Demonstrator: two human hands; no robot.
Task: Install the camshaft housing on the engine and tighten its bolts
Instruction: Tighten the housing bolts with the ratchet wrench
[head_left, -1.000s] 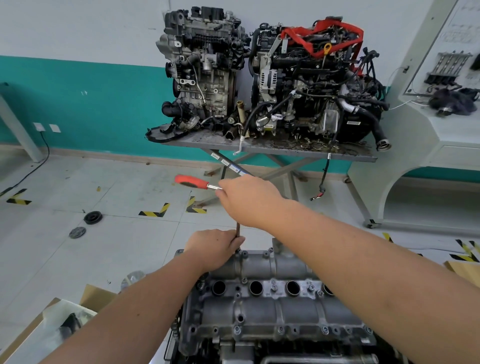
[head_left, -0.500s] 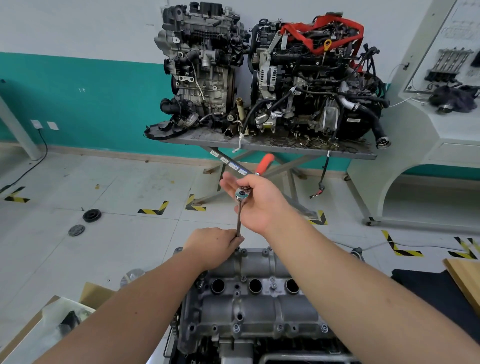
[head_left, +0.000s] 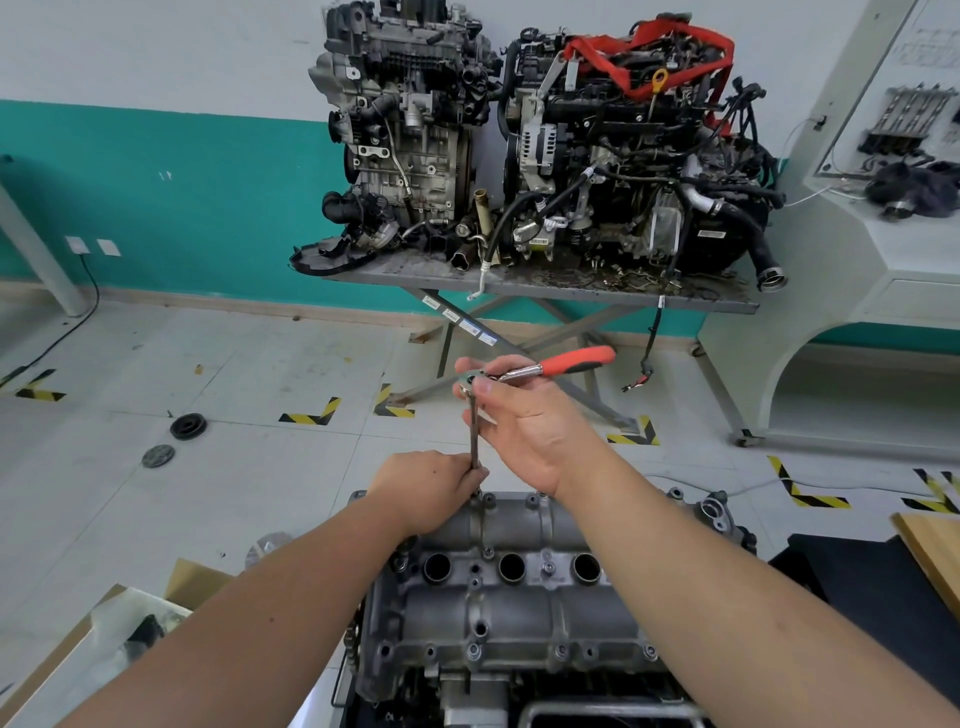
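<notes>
On camshaft housing (head_left: 511, 597), one ratchet (head_left: 545, 368), two hands (head_left: 431, 488) (head_left: 524, 426) gripping

Two hands, left (head_left: 434, 486) and right (head_left: 524, 421), on one ratchet wrench (head_left: 550, 366). One camshaft housing (head_left: 509, 587), three round bores across it. Two engines on the stand (head_left: 519, 283), two black discs on the floor.
</notes>
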